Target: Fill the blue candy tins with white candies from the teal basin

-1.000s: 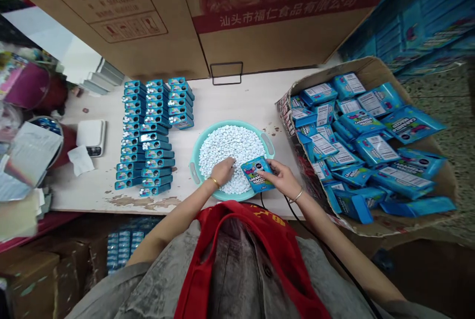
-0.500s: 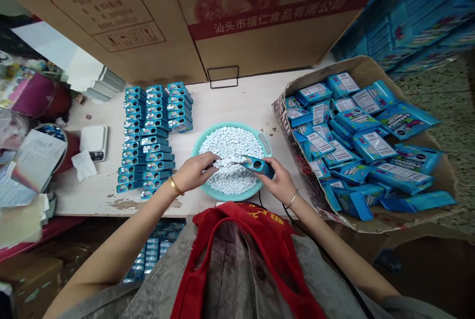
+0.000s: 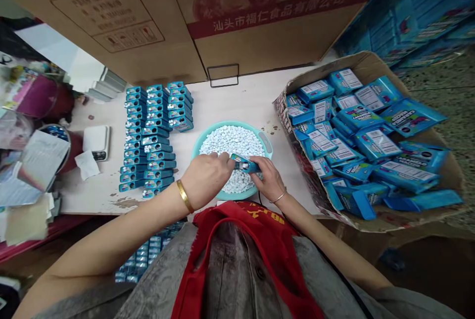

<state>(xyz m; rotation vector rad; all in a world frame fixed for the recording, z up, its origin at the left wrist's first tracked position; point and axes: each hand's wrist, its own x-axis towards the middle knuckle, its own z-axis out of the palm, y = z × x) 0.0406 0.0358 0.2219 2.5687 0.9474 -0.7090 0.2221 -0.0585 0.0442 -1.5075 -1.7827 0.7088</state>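
Note:
My right hand (image 3: 270,179) grips a small blue candy box (image 3: 253,166), tilted over a turquoise basin (image 3: 196,145) full of small white candies (image 3: 230,140). White candies show at the box's round hole. My left hand (image 3: 211,174) is closed at the box's left end, over the basin. A small shiny piece shows between its fingertips and the box; its shape is mostly hidden. To the left, similar blue boxes (image 3: 160,140) stand in three columns, several with white candies at their holes.
A cardboard tray (image 3: 297,153) with many blue boxes sits on the right. Behind stands a large carton (image 3: 256,52) with a black wire handle (image 3: 223,75) before it. At left are a white scale (image 3: 95,142), a crumpled paper (image 3: 87,164) and a container with papers (image 3: 42,156).
My left hand has moved right from above the candies to the box's end. The box has shifted slightly left in my right hand, and white candies now show at its hole.

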